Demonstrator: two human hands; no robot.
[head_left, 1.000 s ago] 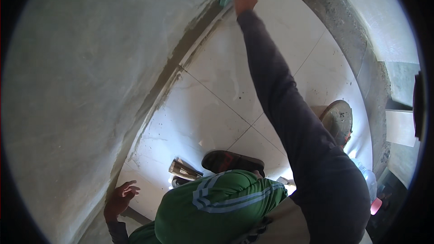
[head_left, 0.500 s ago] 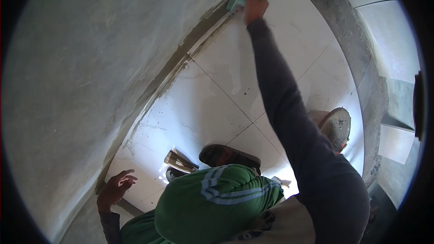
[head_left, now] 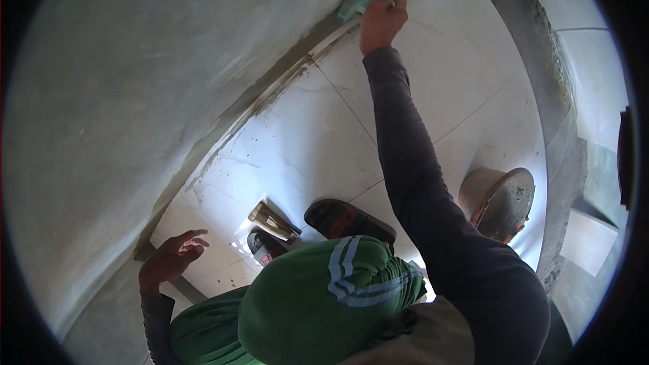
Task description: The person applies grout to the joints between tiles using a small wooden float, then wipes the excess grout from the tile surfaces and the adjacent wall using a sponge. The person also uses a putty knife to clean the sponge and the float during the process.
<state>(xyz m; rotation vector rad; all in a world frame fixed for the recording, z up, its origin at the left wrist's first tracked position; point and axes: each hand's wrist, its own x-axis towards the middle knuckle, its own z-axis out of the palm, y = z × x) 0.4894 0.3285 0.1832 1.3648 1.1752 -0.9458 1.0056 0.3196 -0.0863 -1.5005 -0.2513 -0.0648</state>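
Float [head_left: 365,1], head view: pale green, apparently plastic, lying against the damp mortar strip [head_left: 289,58] where wall [head_left: 142,122] meets floor; tipping it could gouge a ridge.
Right hand [head_left: 382,24]: fingers clamped on the float's back, arm stretched far forward; that reach could make the pressure uneven and leave waves.
Left hand [head_left: 170,258]: bare, fingers loosely bent and slightly apart, near the wall's foot; leaning on the strip for balance could mark it.
Floor tiles [head_left: 324,128]: smears line their edge beside the strip; mortar left to dry there could stain, and grit under the float could scratch.
Bucket [head_left: 503,204]: just beside the right sleeve [head_left: 422,155]; an elbow swinging outward could knock it.
Sandal [head_left: 349,222]: in front of the green-clad knee [head_left: 304,304]; turning carelessly could trip on it.
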